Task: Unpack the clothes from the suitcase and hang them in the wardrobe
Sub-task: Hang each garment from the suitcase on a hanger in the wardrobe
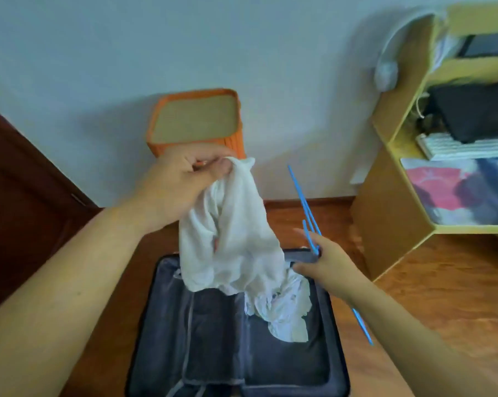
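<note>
Left hand (182,179) pinches a white top (230,239) by one edge, lifted over the open suitcase (202,339) so it hangs loose, probably to find the neck. Right hand (325,265) grips a blue hanger (305,207) just beside it, ready to thread. Another white garment (285,308) lies in the suitcase.

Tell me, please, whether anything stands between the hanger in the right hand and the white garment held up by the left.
Nothing visible does. The left hand pinches the white garment above the open suitcase; the right hand holds the blue hanger just beside it, with only open air between.
</note>
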### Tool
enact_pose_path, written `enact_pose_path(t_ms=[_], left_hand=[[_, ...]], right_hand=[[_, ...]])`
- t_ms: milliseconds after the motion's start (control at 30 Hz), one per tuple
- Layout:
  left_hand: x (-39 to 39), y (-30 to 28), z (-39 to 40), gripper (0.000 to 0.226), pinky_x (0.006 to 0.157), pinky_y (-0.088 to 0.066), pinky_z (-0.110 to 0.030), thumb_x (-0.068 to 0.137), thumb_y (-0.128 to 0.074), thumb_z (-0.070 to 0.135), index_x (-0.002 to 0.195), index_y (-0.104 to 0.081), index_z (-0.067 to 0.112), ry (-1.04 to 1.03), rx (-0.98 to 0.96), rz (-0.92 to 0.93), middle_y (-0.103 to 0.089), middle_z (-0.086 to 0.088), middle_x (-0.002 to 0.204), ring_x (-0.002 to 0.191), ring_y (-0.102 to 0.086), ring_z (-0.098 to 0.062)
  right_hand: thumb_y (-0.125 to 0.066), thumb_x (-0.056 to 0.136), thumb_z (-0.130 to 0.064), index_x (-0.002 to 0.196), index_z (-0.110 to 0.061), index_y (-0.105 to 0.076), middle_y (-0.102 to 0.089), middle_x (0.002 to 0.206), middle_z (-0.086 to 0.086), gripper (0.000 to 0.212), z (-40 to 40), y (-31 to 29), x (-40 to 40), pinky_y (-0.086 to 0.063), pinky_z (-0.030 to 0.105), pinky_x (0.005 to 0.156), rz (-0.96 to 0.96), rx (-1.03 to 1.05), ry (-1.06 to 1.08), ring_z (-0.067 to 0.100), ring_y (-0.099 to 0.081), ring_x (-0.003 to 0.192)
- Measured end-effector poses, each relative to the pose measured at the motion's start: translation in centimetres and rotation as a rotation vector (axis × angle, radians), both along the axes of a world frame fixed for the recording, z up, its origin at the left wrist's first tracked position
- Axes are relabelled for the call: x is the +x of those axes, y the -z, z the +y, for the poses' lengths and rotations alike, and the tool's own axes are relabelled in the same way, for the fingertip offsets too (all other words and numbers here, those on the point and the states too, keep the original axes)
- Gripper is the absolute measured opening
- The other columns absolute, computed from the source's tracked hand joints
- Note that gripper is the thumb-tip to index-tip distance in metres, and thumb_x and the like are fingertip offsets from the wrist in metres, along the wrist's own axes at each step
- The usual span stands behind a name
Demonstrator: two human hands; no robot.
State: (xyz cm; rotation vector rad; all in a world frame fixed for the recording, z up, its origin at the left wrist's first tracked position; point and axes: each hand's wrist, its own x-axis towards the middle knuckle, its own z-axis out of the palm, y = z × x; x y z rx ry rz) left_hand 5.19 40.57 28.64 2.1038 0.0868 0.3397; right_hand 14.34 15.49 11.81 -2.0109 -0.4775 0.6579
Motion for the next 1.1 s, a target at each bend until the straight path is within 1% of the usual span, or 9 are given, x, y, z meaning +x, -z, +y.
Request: enact_pose_path(t_ms=[67,133,267,433,600,700,767,900,1100], left_hand=[[-2.2,-4.6,-1.1,0.015,0.079,-0.046,-0.008,0.098,-0.058,0.010,0.098,-0.070,0.018,0.037,-0.019,-0.005,-0.073,0.020,0.082,0.081,-0.063,0.009],[-5.0,-8.5,-1.6,0.012,0.077,-0.045,-0.007,0.093,-0.059,0.012,0.096,-0.070,0.017,0.008,0.069,0.005,-0.073,0.021,0.079,0.079,-0.063,0.010],[-11.1,-13.0,1.4,0.020,0.074,-0.042,-0.005,0.094,-0.070,0.008,0.091,-0.073,0.027,-0.272,0.451,0.126,-0.077,0.011,0.092,0.080,-0.063,0.006],[-17.1,-12.8,2.5,0.033,0.069,-0.038,-0.012,0.093,-0.073,0.009,0.126,-0.070,0.014,-0.472,0.677,0.385,-0.071,-0.011,0.107,0.079,-0.057,-0.007],[-19.0,-12.6,2.3,0.010,0.070,-0.042,-0.034,0.097,-0.065,0.010,0.090,-0.072,0.008,-0.728,0.659,0.184,-0.070,-0.013,0.090,0.089,-0.065,-0.031],[-19.3,-12.9,0.6,0.015,0.067,-0.042,-0.030,0.096,-0.061,0.001,0.093,-0.072,0.008,-0.677,0.347,-0.012,-0.069,-0.009,0.085,0.076,-0.060,-0.016],[-19.2,-13.7,-1.1,0.030,0.069,-0.042,-0.029,0.092,-0.056,-0.009,0.086,-0.074,0.014,-0.592,0.201,-0.070,-0.071,-0.006,0.084,0.076,-0.060,-0.011],[-19.3,-16.6,-4.5,0.057,0.056,-0.036,-0.022,0.077,-0.041,-0.024,0.054,-0.062,0.023,-0.446,0.181,-0.042,-0.060,0.012,0.061,0.058,-0.052,-0.003],[-19.8,-18.0,-8.5,0.047,0.060,-0.039,-0.010,0.081,-0.042,-0.024,0.064,-0.065,0.013,-0.310,0.303,0.027,-0.062,0.015,0.065,0.063,-0.055,0.001]], right_hand=[[-0.084,0.078,-0.020,0.126,-0.038,-0.064,-0.070,0.116,0.006,0.055,2.7,-3.0,-0.8,-0.052,0.039,0.087,-0.067,0.066,-0.162,0.027,-0.065,0.103],[-0.081,0.081,-0.030,0.093,-0.030,-0.074,-0.073,0.087,0.005,0.013,4.0,-4.7,-1.9,-0.050,0.044,0.072,-0.185,0.033,-0.267,0.033,-0.065,0.080],[-0.078,0.084,-0.029,0.061,-0.017,-0.063,-0.052,0.053,-0.003,0.031,2.2,-9.1,-0.4,-0.035,0.032,0.054,-0.257,0.020,-0.052,0.017,-0.050,0.057],[-0.078,0.084,-0.022,0.067,-0.008,-0.053,-0.044,0.063,0.003,0.033,-0.7,-18.1,1.0,-0.030,0.029,0.055,-0.209,0.158,-0.071,0.017,-0.041,0.061],[-0.076,0.086,-0.014,0.066,-0.008,-0.056,-0.049,0.064,0.005,0.028,-3.2,-23.0,-3.4,-0.035,0.029,0.053,-0.154,0.152,-0.361,0.020,-0.047,0.060],[-0.062,0.092,-0.001,0.058,-0.015,-0.068,-0.062,0.060,0.005,0.038,-5.7,-23.4,-6.2,-0.049,0.022,0.049,0.301,0.326,-0.592,0.015,-0.060,0.052],[-0.078,0.084,-0.016,0.061,-0.011,-0.058,-0.041,0.055,0.003,0.031,-6.1,-23.0,-6.9,-0.033,0.017,0.039,0.365,0.378,-0.683,0.008,-0.037,0.043],[-0.094,0.057,-0.045,0.100,-0.006,-0.072,-0.051,0.075,0.012,0.062,-4.4,-24.2,-6.8,-0.020,0.015,0.041,0.297,0.466,-0.553,0.008,-0.018,0.052],[-0.080,0.082,-0.014,0.123,-0.037,-0.067,-0.065,0.129,0.010,0.049,0.6,-25.7,-13.1,-0.027,0.030,0.052,0.072,0.502,-0.608,0.024,-0.038,0.063]])
